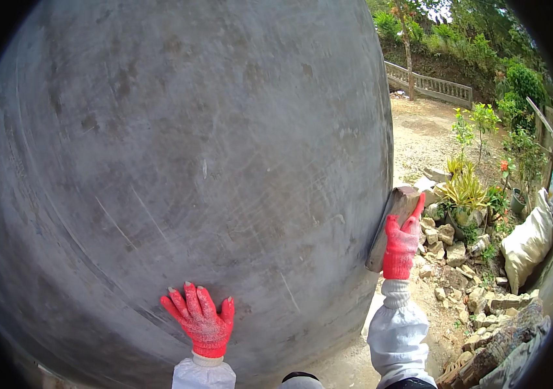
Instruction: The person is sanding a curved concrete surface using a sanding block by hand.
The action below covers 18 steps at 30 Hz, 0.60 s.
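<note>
A large grey cement wall [244, 149], looking rounded in this view, fills the left and middle. Scratches and darker patches mark its smooth face. Low on it, my left hand [204, 322] in a red glove rests flat with fingers spread, holding nothing. My right hand [402, 245], gloved in red too, is at the wall's right edge. It grips a long brown-grey block [385, 227], perhaps wood, set against that edge. The thumb side and part of the grip are hidden behind the block and hand.
Broken stones [448, 243] lie on the ground to the right, near a potted spiky plant [466, 194]. Farther right stands a white sack [529, 236]. A low balustrade [435, 87] and trees are at the back. Rough debris [500, 343] lies at the lower right.
</note>
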Motion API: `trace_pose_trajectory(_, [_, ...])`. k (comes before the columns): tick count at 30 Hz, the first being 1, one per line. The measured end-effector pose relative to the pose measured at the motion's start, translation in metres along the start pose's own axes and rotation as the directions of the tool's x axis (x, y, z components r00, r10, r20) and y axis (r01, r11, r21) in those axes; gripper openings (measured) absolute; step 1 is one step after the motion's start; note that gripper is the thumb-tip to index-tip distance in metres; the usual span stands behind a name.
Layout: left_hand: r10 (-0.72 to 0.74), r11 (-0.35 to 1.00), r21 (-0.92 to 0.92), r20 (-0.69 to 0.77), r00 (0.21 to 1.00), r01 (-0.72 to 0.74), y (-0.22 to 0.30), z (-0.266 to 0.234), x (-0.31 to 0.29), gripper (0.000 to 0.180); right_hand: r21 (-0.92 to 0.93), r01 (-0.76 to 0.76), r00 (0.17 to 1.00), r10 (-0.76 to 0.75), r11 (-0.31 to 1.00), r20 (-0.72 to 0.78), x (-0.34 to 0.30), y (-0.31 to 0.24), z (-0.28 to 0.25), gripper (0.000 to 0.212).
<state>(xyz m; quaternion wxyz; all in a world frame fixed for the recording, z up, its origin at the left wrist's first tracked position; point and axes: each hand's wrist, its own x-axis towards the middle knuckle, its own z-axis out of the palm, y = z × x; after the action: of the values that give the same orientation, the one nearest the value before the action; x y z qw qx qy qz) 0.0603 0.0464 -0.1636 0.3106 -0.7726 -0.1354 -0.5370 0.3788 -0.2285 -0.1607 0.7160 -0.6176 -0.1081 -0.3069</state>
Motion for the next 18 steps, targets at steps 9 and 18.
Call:
trace_pose_trajectory(9, [-0.014,1.000,0.001,0.007,1.000,0.014,0.002,0.001,-0.004,0.075,-0.408,0.523,0.853,-0.466,0.749,0.237,-0.087,-0.020,0.006,0.116])
trace_pose_trajectory(18, [-0.026,1.000,0.000,0.018,0.999,0.026,-0.001,0.002,-0.004,0.078,-0.400,0.462,0.886,-0.425,0.791,0.184,-0.118,-0.032,0.021,0.107])
